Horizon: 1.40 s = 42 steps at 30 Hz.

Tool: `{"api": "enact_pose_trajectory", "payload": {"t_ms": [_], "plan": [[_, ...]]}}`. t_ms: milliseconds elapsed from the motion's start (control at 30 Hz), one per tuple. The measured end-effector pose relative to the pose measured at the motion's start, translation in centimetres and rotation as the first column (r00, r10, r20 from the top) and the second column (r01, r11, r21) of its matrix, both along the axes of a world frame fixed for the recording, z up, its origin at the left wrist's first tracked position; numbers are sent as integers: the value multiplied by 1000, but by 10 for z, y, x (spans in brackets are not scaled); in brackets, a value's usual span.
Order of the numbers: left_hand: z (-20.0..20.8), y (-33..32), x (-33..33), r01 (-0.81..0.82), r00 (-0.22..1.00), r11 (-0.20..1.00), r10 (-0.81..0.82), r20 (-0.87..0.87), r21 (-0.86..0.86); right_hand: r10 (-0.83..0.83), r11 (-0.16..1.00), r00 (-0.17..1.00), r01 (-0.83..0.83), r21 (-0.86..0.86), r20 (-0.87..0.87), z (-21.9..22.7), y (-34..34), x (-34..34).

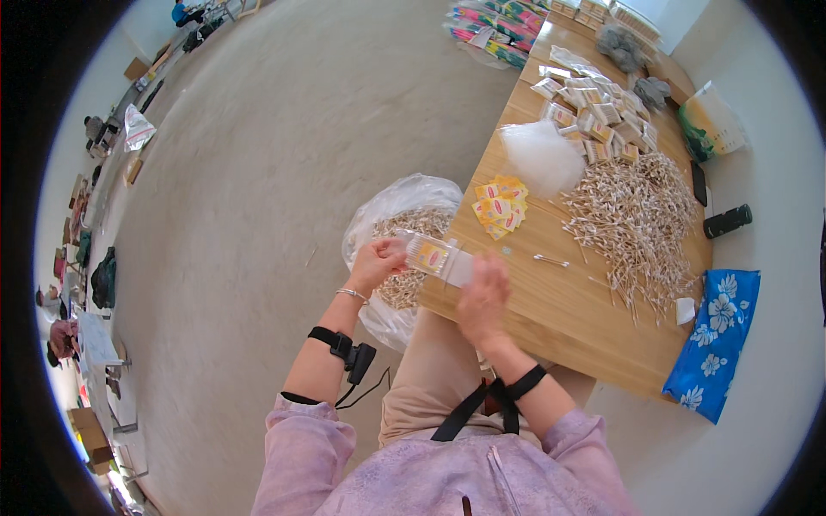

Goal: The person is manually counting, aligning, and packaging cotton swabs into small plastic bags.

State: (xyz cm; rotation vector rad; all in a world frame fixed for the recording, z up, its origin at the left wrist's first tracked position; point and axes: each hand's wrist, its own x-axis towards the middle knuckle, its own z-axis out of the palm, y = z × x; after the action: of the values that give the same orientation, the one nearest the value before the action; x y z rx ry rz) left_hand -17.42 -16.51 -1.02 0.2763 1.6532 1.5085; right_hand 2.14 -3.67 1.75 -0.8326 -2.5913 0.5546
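Observation:
A small clear plastic bag of cotton swabs (428, 254) with a yellow and white card inside is held above the table's near left corner. The fingers of my left hand (379, 264) are closed on the bag's left end. At its other end, by the empty clear flap, is my right hand (484, 297); motion smears its fingers, so their grip cannot be told. Yellow printed cards (500, 206) lie in a loose stack just beyond my hands. Past them is a stack of empty clear bags (542, 157). A few loose cotton swabs (551, 261) lie on the wood.
Loose swabs (632, 219) form a big heap on the wooden table (551, 301), with filled packs (598, 112) piled behind. A plastic sack of swabs (404, 191) stands left of the table. Along the wall are a dark cylinder (728, 221), a phone (699, 183) and blue floral cloth (714, 344).

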Motion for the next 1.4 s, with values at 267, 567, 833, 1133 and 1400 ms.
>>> {"api": "enact_pose_trajectory", "payload": {"t_ms": [267, 567, 833, 1133, 1400], "plan": [[56, 53, 61, -36, 357, 994, -85, -930, -105, -294, 953, 953, 299, 55, -74, -7, 125, 70], [18, 157, 192, 356, 288, 932, -179, -941, -68, -165, 986, 956, 167, -11, -241, -13, 112, 119], [18, 165, 215, 385, 218, 917, -203, -955, -108, -767, 631, 633, 774, 52, -105, 3, 189, 190], [19, 165, 214, 375, 243, 921, -205, -948, -104, -358, 925, 916, 374, 64, -180, -11, 134, 135], [15, 164, 214, 396, 288, 915, -198, -937, -72, -176, 980, 964, 191, 61, -200, -22, 151, 129]]}}
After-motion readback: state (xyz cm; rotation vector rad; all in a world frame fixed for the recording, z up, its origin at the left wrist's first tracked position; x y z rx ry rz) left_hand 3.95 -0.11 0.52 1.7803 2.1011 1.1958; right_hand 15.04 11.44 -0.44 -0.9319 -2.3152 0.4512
